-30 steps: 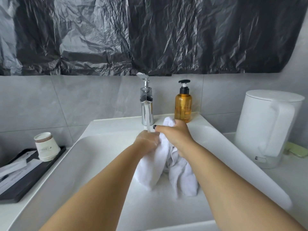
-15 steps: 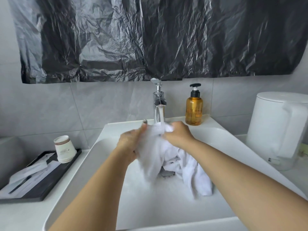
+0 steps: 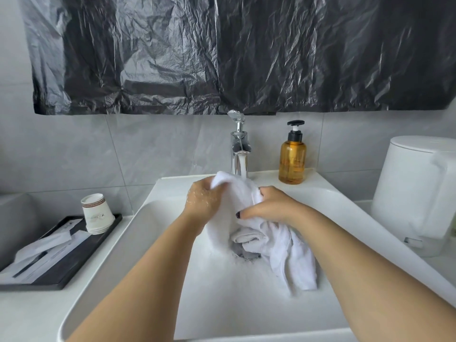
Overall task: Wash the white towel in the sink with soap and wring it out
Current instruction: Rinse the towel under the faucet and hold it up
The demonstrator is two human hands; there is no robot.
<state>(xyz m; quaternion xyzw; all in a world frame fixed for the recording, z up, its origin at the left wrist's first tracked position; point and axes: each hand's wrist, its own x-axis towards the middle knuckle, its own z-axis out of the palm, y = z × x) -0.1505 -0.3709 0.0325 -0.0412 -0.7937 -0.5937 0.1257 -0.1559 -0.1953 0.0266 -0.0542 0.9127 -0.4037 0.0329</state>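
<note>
Water runs from the chrome faucet point(image 3: 238, 154) at the back edge of the sink point(image 3: 158, 233) onto the top of the white towel point(image 3: 237, 201), which you hold bunched over the basin. Your left hand point(image 3: 203, 197), flecked with soap bubbles, grips the towel's upper left fold with curled fingers. Your right hand point(image 3: 269, 206) clutches the fabric from the right, thumb pressed across the front. Below your hands the rest of the towel hangs in loose folds, its lower end trailing on the basin floor toward the sink's right side, partly covering the drain point(image 3: 246, 254). An amber soap bottle point(image 3: 292, 157) with a black pump stands on the sink's back right corner. At the counter's left edge, a black tray point(image 3: 74, 262) carries stacked paper cups point(image 3: 96, 213) and wrapped packets point(image 3: 37, 253). A white kettle point(image 3: 417, 193) sits off the sink's right edge.
</note>
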